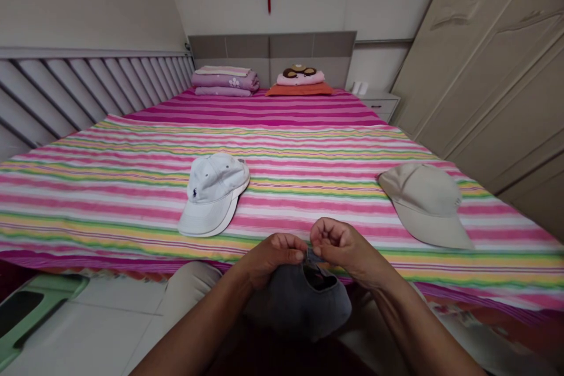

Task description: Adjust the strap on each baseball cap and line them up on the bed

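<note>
A dark grey cap [304, 305] hangs over my lap, its back opening turned up and its brim hidden. With thumb and fingers pinched, my left hand [282, 255] grips the cap's back edge beside the strap. My right hand [337, 244] pinches the end of the adjusting strap [314, 255], close against the left fingertips. How the strap is fastened is covered by my fingers. On the bed to the left lies a white cap [215, 185] with a small dark logo, and it appears to have another brim under its own. A beige cap [425, 197] rests on the right.
The striped bedspread [291, 153] spans the bed before me. Folded purple bedding [224, 81] and a pink-and-orange pile [300, 83] sit by the headboard [247, 47]. A rail [88, 76] runs along the left, a wardrobe [497, 70] stands right, and a green stool [39, 305] is lower left.
</note>
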{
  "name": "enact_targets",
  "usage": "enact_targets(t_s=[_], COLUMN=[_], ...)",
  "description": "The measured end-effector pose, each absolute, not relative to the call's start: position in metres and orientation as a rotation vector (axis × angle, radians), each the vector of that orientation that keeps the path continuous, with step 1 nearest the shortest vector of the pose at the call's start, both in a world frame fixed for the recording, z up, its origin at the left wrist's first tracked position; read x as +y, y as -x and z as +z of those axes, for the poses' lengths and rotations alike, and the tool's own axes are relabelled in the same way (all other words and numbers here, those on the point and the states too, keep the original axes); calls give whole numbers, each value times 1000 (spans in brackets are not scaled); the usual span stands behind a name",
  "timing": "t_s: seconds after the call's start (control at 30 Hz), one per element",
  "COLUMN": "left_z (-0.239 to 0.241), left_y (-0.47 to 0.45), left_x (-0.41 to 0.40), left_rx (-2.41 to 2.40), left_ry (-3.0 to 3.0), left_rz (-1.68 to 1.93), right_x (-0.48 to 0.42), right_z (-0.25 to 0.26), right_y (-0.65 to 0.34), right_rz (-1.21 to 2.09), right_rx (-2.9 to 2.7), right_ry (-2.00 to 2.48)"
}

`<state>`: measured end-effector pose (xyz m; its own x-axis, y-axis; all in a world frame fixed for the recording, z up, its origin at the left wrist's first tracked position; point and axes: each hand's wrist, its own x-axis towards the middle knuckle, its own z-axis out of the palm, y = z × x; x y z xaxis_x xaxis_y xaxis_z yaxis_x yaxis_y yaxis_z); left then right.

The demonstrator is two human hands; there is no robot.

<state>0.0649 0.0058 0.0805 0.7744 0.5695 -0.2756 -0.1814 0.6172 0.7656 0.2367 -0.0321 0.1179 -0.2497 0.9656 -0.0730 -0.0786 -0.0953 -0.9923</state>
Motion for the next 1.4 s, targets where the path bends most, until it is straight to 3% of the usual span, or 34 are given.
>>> enact_targets(t_s=[0.4,0.67,1.4], left_z=[82,82,80], left_y=[-66,-66,-63], left_x=[5,3,4], left_rx=[521,528,520], left_ry=[-799,-800,-791], left_rz=[432,445,496], right_x=[-30,-33,-46], right_z=[132,128,115], right_y=[-237,-241,-234], right_rz=[1481,1621,1360], right_rx=[-1579,-1420,-1503], right_ry=[1110,1046,1155])
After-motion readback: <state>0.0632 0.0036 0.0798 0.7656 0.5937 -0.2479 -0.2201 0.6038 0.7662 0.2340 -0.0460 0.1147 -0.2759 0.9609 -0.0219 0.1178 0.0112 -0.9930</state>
